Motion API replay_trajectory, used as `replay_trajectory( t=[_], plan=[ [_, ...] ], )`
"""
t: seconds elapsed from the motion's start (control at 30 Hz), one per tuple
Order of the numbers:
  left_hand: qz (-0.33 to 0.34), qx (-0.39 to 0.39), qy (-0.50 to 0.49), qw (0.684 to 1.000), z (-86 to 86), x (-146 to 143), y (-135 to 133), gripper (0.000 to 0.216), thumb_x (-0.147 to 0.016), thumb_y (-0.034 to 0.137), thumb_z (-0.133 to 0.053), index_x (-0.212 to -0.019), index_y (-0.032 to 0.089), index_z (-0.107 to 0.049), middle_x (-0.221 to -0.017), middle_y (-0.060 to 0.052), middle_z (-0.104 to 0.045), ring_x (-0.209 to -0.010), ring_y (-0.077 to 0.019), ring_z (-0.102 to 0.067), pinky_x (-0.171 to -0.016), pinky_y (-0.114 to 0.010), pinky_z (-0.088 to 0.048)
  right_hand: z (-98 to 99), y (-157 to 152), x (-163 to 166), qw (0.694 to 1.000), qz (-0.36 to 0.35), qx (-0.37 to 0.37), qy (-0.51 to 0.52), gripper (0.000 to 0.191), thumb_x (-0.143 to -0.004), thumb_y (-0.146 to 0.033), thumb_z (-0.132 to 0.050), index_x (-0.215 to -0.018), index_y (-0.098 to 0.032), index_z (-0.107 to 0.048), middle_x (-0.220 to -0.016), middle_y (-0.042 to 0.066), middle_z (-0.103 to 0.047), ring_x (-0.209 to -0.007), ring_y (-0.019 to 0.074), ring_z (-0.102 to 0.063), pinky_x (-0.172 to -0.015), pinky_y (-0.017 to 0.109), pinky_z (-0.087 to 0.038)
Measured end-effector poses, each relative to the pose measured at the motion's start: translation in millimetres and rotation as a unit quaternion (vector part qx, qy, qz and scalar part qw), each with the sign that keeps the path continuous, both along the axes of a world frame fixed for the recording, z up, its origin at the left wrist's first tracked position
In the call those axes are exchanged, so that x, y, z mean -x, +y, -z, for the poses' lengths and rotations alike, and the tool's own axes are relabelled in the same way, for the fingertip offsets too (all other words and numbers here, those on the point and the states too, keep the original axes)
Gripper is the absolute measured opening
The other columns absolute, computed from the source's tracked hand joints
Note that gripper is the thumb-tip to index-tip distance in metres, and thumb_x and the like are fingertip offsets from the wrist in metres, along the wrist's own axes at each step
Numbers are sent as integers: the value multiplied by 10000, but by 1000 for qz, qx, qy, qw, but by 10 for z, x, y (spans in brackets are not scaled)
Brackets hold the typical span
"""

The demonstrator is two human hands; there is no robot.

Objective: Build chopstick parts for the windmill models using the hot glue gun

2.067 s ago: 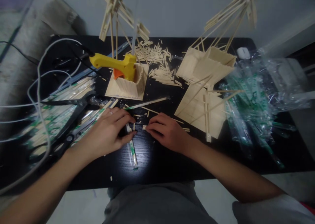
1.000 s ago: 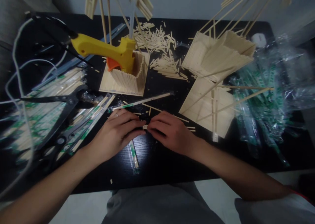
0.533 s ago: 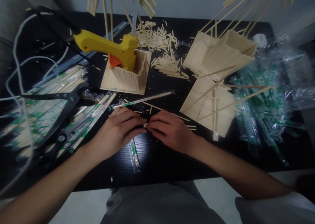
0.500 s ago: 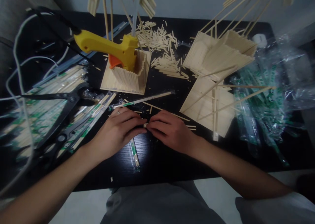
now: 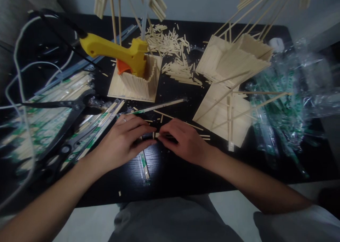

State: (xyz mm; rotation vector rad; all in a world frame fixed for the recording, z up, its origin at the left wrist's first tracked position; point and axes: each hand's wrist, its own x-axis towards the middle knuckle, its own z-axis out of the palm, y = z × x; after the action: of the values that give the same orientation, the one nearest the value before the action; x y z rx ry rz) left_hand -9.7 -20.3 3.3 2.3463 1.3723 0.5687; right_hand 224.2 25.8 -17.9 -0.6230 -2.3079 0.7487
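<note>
My left hand is low over the table, its thumb and forefinger apart. A short wooden piece stands crosswise between those fingertips. Facing it, my right hand curls its thumb and fingers around the ends of thin wooden sticks, which pass under the hand and come out on its right. Part of the sticks is hidden by the hand. Below my left fingertips lies a wrapped pair of chopsticks. Another wrapped pair lies just beyond both hands, near a loose long stick.
A yellow glue gun rests in a stick-built box. Left are scissors on wrapped chopsticks and a white cable. Cut pieces lie behind; stick structures and plastic wrappers are right.
My left thumb and forefinger have spread from a near pinch. The short crosswise piece and stick ends now show between my hands. The whole view has shifted slightly.
</note>
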Motion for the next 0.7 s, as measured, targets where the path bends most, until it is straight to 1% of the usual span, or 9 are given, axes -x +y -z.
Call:
replay_trajectory(
  t=[0.13,0.27,0.37,0.47,0.6,0.7],
  plan=[
    [8,-17,-2,1000,-46,-3,-17,310,-890,316,-705,-1191,243,-688,-1100,-27,-686,-1050,-150,-634,-977,-318,-461,2,6,-5,1000,-4,3,-7,21,-990,-153,-587,-1004,-170,-589,-887,48,-679,-827,156,-621,-775,300,-552],
    [20,-31,3,999,-38,-34,-22,265,-900,261,-675,-1163,234,-693,-1075,-28,-684,-1048,-152,-631,-990,-329,-462,6,9,-5,1000,-1,7,-2,20,-995,-165,-583,-1013,-173,-586,-886,46,-680,-824,158,-621,-771,301,-550],
    [15,-36,12,999,-11,-50,-22,235,-909,261,-659,-1140,231,-691,-1060,-28,-688,-1034,-155,-631,-969,-331,-468,2,10,-4,1000,-3,4,0,18,-990,-162,-589,-1005,-171,-585,-886,46,-682,-829,161,-627,-772,299,-551],
    [11,-25,18,999,1,-58,-22,206,-922,271,-641,-1119,231,-686,-1049,-26,-686,-1023,-156,-627,-958,-331,-474,-4,10,-5,1000,-4,-1,1,16,-988,-159,-593,-1000,-164,-585,-887,51,-685,-833,164,-629,-779,300,-552],
    [2,-14,26,1000,-20,-84,-17,178,-933,287,-621,-1086,226,-688,-1026,-24,-681,-1010,-160,-623,-947,-328,-472,-7,9,-7,1000,-3,4,-1,18,-1003,-167,-571,-1001,-170,-588,-886,47,-683,-834,159,-625,-782,299,-551],
    [3,-15,34,999,-51,-113,-10,168,-940,285,-608,-1072,220,-687,-1018,-28,-671,-992,-161,-609,-931,-320,-467,-2,11,-7,1000,-5,7,0,5,-992,-160,-593,-997,-160,-594,-889,50,-682,-834,158,-621,-780,292,-550]
  ],
)
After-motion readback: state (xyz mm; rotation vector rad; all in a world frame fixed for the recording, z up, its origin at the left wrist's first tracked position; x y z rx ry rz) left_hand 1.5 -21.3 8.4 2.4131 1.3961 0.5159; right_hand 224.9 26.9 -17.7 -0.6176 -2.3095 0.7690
